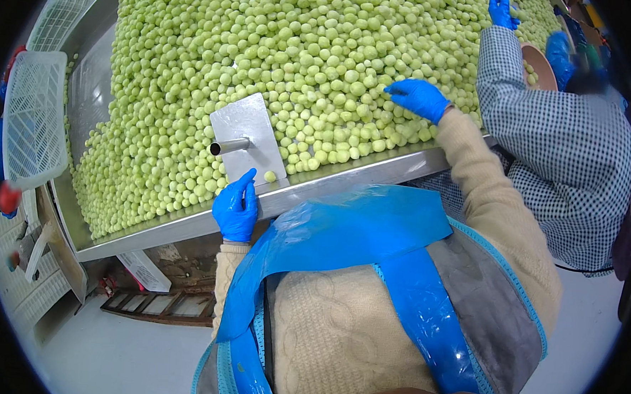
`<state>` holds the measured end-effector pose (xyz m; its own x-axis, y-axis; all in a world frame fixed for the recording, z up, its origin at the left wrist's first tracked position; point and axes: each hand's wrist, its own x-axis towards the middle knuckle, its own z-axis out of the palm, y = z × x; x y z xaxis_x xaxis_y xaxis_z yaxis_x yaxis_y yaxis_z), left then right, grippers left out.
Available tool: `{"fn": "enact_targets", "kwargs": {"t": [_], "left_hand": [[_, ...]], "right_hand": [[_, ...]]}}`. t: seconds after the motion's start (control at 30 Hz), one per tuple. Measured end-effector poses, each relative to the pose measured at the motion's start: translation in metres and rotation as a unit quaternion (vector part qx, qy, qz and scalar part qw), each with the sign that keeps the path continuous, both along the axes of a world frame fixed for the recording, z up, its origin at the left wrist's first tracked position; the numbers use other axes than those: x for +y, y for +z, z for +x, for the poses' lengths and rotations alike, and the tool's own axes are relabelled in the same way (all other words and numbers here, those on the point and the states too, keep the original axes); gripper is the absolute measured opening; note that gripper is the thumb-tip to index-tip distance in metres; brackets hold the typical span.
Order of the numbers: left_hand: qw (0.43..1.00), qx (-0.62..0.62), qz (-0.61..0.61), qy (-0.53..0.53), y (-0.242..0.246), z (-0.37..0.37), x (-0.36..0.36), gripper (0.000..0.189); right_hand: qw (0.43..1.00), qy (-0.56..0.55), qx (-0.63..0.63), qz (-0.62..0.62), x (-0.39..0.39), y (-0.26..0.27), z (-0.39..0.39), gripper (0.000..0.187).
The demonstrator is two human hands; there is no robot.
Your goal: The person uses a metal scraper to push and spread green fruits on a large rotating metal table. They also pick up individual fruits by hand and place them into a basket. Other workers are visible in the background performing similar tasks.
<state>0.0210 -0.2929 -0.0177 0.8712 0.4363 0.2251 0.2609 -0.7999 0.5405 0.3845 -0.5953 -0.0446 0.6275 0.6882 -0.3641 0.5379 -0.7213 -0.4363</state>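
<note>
Round pale green fruits (312, 47) cover most of a large stainless steel tray table (370, 171) before me. My left hand (235, 208), in a blue glove, rests at the near rim, beside the lower edge of a metal plate with a tube handle (239, 123). Its thumb and forefinger are raised, and I see nothing between them. One loose fruit (269, 176) lies on the plate. My right hand (418, 98), also blue-gloved, is over the fruits to the right, palm down with fingers bent. Whether a fruit is under its fingertips cannot be told.
A co-worker in a checked sleeve (549, 123) stands close at my right, a blue-gloved hand (502, 13) over the fruits. Near them is a pinkish bowl (541, 67). A white plastic basket (36, 118) stands at the left edge. A wooden rack (160, 306) lies below the table.
</note>
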Motion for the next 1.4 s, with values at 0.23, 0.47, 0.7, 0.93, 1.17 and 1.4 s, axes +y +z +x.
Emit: {"fn": "enact_targets", "kwargs": {"t": [0.23, 0.47, 0.7, 0.93, 1.17, 1.4], "left_hand": [[0.999, 0.026, 0.02, -0.017, -0.001, -0.004, 0.006, 0.021], [0.948, 0.078, -0.306, 0.045, -0.005, 0.01, 0.052, 0.045], [0.943, 0.048, -0.321, -0.075, 0.007, 0.045, 0.104, 0.07], [0.869, 0.088, -0.467, -0.14, -0.043, 0.094, 0.098, 0.022], [0.826, 0.034, -0.556, -0.086, -0.014, 0.124, 0.11, 0.029], [0.775, -0.252, -0.577, -0.051, 0.078, 0.12, 0.203, 0.03]], "right_hand": [[0.988, 0.11, 0.002, 0.107, 0.052, -0.01, -0.059, 0.035], [0.96, 0.103, 0.125, 0.228, 0.083, 0.033, -0.152, 0.029], [0.974, 0.043, 0.033, 0.222, 0.087, 0.034, -0.207, 0.022], [0.965, -0.022, -0.09, 0.247, 0.097, 0.018, -0.217, 0.017], [0.967, -0.059, -0.133, 0.209, 0.108, 0.021, -0.225, 0.017], [0.972, -0.075, -0.126, 0.186, 0.116, 0.017, -0.232, 0.017]]}}
